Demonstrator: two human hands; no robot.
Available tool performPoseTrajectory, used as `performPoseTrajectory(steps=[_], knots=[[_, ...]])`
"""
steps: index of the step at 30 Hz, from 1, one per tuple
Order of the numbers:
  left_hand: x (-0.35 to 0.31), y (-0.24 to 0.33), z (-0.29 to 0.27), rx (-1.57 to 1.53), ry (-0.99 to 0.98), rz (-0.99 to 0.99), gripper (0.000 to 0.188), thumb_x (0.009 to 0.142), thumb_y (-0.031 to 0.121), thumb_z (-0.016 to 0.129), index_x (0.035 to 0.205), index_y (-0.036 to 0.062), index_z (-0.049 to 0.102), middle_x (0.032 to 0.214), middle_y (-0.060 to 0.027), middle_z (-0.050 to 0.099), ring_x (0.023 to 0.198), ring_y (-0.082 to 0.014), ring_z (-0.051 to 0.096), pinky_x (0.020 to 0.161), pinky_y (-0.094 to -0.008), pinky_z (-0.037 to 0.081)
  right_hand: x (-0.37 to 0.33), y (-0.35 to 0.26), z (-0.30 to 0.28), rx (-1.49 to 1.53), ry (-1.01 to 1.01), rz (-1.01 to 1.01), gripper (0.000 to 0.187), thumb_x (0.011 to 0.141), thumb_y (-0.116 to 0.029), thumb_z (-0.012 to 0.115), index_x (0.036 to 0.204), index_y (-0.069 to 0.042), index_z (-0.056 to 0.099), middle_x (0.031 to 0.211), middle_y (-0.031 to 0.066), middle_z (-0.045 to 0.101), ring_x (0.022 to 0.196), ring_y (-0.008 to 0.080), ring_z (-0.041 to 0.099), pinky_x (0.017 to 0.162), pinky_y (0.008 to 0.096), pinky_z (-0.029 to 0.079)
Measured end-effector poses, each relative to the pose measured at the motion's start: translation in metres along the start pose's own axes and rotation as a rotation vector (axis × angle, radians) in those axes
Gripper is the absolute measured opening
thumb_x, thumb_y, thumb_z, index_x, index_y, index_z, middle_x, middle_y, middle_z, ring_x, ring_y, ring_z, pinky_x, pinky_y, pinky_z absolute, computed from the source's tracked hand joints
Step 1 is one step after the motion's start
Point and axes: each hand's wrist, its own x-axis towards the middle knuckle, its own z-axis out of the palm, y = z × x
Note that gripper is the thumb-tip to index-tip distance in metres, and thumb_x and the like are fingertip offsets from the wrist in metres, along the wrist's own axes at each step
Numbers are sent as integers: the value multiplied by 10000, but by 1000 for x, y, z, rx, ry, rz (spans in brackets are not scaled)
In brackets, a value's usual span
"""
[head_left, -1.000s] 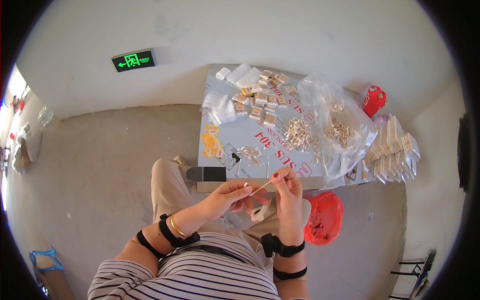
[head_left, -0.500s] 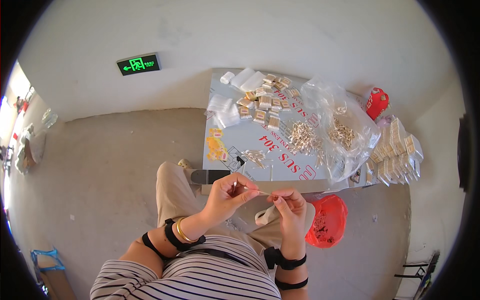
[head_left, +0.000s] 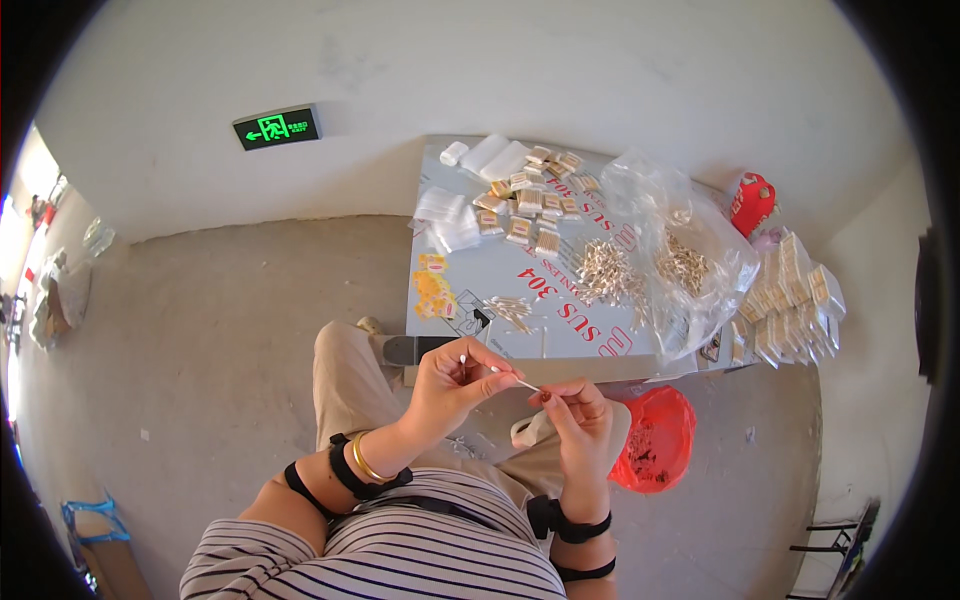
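Observation:
A thin cotton swab [head_left: 526,384] spans the gap between my hands, just in front of the table's near edge. My left hand [head_left: 452,388] pinches it between thumb and fingers. Another white swab tip [head_left: 463,359] pokes up from the same hand's curled fingers. At the swab's other end, the thumb and fingers of my right hand [head_left: 577,412] are closed on it. Beyond my hands, a small group of loose swabs [head_left: 511,312] lies on the grey table [head_left: 445,347]. A bigger heap of swabs [head_left: 608,272] is farther right.
A clear plastic bag [head_left: 725,270] holds more swabs. Small filled packs [head_left: 519,231], empty clear pouches [head_left: 455,228] and yellow labels [head_left: 433,295] lie on the table. Stacked packs [head_left: 795,300] stand at its right end. A red bin [head_left: 680,440] is on the floor near my right hand.
The swab between my hands has tilted slightly, its right end lower. My fingers have shifted a little, and the swab tip in my left hand stands out more.

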Motion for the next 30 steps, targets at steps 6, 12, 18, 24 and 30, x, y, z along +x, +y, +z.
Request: performPoseTrajectory(steps=[6,12,18,24,30], knots=[[3,-17,-3,-35,27,-157,96,903,6,708,920,33,617,950,-95,723,908,-114,677,834,-245,538,-4,-14,-16,-78,109,14,107,971,-13,593,1067,23,623,998,94,681,917,157,683,688,216,510],[8,-30,17,-58,-65,-180,109,901,32,718,953,41,623,982,-88,721,873,-91,651,816,-223,522,-11,-16,-25,-201,93,-54,98,954,-63,640,1000,23,629,948,65,676,910,141,664,848,262,506],[14,-25,22,48,-221,-220,419,895,80,741,1268,39,554,1122,-84,698,641,11,495,596,-152,397,-22,-24,-106,-762,502,-306,87,909,-28,649,995,-10,649,972,70,667,857,145,636,799,295,512],[14,-28,14,26,-381,-262,757,916,-40,598,1547,123,213,1282,-156,599,606,-21,427,602,-173,432,-36,-45,-179,-1753,854,-444,133,870,-38,668,1001,-20,648,938,100,623,912,236,612,813,341,486],[14,-26,18,4,-505,-282,933,890,-86,527,1594,190,-19,1380,-203,484,719,-62,481,653,-217,486,3,-46,-42,-927,91,-285,182,824,-35,708,1004,-44,687,1014,80,595,923,222,573,803,324,478]])
